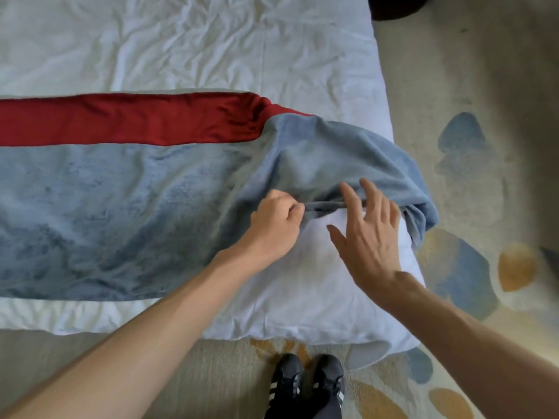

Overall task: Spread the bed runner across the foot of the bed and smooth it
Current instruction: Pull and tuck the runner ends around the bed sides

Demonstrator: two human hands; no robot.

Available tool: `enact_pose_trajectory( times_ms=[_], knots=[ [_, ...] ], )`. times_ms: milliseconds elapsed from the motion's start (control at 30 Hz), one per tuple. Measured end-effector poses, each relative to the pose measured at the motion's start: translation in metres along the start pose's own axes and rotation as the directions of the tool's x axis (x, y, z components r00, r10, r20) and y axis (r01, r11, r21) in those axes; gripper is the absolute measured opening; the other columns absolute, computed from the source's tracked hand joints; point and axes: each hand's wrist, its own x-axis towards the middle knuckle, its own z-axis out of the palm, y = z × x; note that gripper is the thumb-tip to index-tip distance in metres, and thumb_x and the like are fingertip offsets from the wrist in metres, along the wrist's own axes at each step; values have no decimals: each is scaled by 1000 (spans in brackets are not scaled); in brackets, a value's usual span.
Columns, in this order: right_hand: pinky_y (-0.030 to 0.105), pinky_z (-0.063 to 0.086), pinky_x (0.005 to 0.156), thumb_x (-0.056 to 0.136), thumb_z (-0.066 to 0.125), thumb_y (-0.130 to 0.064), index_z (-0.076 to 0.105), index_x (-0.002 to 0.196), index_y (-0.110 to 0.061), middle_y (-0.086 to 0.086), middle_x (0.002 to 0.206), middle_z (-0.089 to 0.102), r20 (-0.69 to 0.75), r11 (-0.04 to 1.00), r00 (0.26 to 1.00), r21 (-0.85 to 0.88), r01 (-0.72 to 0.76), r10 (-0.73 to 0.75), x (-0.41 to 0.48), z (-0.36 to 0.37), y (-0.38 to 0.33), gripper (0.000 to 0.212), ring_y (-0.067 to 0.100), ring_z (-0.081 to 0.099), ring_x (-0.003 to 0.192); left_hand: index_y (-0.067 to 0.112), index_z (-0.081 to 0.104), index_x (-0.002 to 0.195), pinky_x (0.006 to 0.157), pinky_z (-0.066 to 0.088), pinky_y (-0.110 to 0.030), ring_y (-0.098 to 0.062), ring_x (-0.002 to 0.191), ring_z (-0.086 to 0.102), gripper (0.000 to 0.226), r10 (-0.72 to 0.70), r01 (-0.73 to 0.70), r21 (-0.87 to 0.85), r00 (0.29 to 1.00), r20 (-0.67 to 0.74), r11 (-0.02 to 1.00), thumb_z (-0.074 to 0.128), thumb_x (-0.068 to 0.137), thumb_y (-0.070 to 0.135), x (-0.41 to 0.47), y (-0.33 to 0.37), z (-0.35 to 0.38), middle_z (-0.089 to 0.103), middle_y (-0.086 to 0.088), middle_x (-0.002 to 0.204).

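Note:
The bed runner (121, 201), plush grey-blue with a red band along its far side, lies flat across the white bed (181, 49) from the left edge. Its right end is bunched and folded back near the bed's right corner, partly hanging over the side. My left hand (276, 225) pinches the runner's near edge at the fold. My right hand (366, 234) hovers just right of it, fingers spread and straight, fingertips reaching the same rolled edge. White sheet shows under both hands.
A patterned carpet (472, 176) with blue and orange shapes lies to the right and in front of the bed. My black shoes (308, 385) stand at the bed's foot edge. A dark object (393, 7) sits at the top right.

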Motion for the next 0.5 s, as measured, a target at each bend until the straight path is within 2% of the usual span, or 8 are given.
enact_pose_trajectory(
  times_ms=[67,133,233,333,433,500],
  knots=[
    [45,33,94,67,81,-22,41,124,-13,21,127,49,-84,999,996,28,-21,23,6,2,-2,69,34,46,112,24,43,42,83,41,-48,-22,79,49,45,-29,30,-30,998,50,999,35,86,33,1,5,-3,43,3,74],
    [42,33,89,66,79,-18,43,115,-13,16,115,53,-127,998,991,46,-33,38,12,5,-5,61,29,45,101,24,43,40,72,35,-42,-19,66,41,43,-41,45,-48,996,84,998,34,82,32,3,6,-6,34,6,64],
    [38,30,80,64,77,-11,49,107,-9,12,94,56,-169,999,985,31,-28,33,21,6,-6,51,31,50,82,17,29,40,68,26,-36,-15,54,32,46,-47,56,-82,993,105,995,39,84,26,5,5,-8,28,5,58],
    [36,30,75,67,73,-2,54,92,-8,8,79,56,-189,999,981,-10,30,-32,22,-1,2,31,29,52,70,19,24,47,69,26,-37,-13,52,32,49,-52,59,-90,995,82,994,42,92,20,2,5,-6,30,5,58],
    [37,36,73,71,70,2,56,87,-10,5,77,55,-104,994,988,-20,111,-112,14,-11,13,25,26,52,70,22,29,47,66,31,-34,-12,52,37,48,-17,16,-68,1000,-3,998,42,93,20,-2,6,-7,35,5,59],
    [38,39,71,76,71,-1,62,86,-11,3,76,57,-60,984,983,29,176,-174,11,-17,23,17,26,54,69,25,35,48,68,36,-35,-11,63,46,46,38,-37,13,997,-70,999,46,93,22,-7,7,-6,45,4,67]
  ],
)
